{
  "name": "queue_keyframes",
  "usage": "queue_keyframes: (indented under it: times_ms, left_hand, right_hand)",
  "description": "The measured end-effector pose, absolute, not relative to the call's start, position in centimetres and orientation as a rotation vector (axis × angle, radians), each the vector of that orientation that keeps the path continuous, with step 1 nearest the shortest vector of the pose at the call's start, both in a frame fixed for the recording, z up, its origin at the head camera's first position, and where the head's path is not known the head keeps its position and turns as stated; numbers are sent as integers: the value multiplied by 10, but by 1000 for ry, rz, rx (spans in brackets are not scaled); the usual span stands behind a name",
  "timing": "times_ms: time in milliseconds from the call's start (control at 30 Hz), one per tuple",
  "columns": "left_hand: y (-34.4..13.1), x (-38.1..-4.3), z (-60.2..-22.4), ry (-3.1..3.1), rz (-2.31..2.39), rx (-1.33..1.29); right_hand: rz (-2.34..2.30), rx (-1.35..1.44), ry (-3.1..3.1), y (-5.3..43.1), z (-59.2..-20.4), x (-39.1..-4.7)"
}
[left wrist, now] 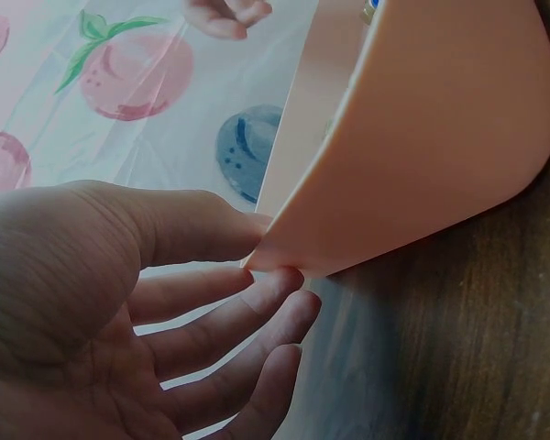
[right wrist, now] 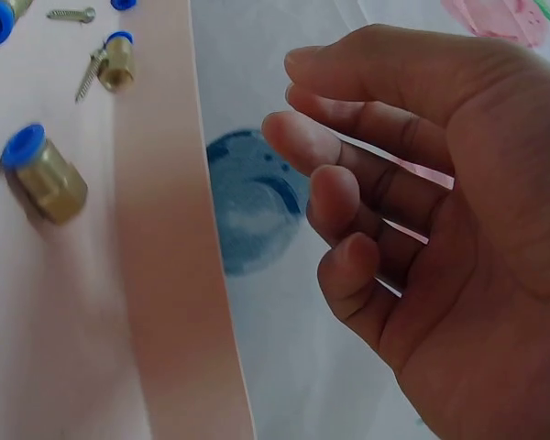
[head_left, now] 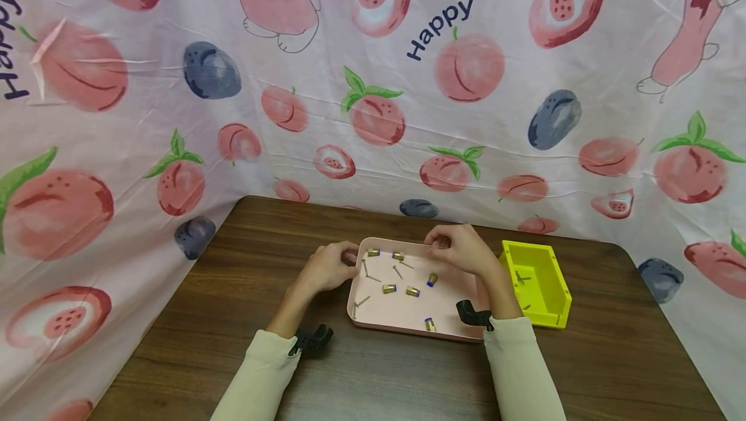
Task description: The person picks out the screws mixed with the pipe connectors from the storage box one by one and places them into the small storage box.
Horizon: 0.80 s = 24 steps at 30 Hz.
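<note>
A pink tray [head_left: 402, 311] lies on the table, holding several brass fittings [head_left: 389, 289] with blue ends and several small screws [head_left: 398, 272]. At its left side, my left hand [head_left: 329, 267] pinches the rim; the left wrist view shows the thumb on the inner side and fingertips against the outside of the tray wall [left wrist: 440, 119]. My right hand [head_left: 463, 249] hovers by the tray's back right edge. In the right wrist view its fingers [right wrist: 298, 142] are loosely bent and hold nothing, apart from the tray. A brass fitting [right wrist: 53, 183] lies nearby inside the tray.
A yellow bin [head_left: 553, 278] stands right of the tray, with a few screws [head_left: 522, 277] in it. Behind the brown wooden table [head_left: 618, 330] hangs a fruit-printed cloth [head_left: 501, 168]. Each wrist wears a black camera mount [head_left: 315, 339].
</note>
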<state>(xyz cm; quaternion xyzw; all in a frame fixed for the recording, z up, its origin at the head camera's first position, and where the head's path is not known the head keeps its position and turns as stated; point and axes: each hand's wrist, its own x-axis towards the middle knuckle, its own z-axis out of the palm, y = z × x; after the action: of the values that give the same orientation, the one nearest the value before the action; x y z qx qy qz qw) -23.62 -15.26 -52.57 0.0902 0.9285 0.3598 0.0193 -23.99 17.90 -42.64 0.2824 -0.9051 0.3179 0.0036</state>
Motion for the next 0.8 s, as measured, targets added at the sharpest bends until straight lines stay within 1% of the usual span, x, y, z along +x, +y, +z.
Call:
queue_keyframes:
  times_ms: [100,167,267,300,333,400,500,533,800]
  left_hand:
    - [-151,-233,-522,2893,1124,264]
    - [-149,-223,-504,2877,1127,264]
    - [-150,-224,-506,2866,1130,279]
    - [-150,-220,-500,2868,1126,303]
    - [-150,-221,-502,2871,1119,306]
    - [-152,-230,-517,2895,1112,307]
    - [-150,-228,-512,2903,1105,304]
    - [-151,-232,-519,2899,1105,287]
    - [-154,-238,-529,2863,1117,277]
  right_hand:
    - [1004,926,-2848,172,-430,-245]
    - [1008,954,-2851,168,-432,-248]
    - [1017,977,-2863,161,-436,-251]
    - [1020,983,-2871,159,-437,-252]
    - [1025,989,-2878,157,-438,-252]
    - [1033,998,-2895,154,-440,-253]
    - [1028,1027,-2906,149,-445,-254]
    - [1023,1033,-2905,148,-446,-255]
    - [955,1026,-2953,143,-456,-256]
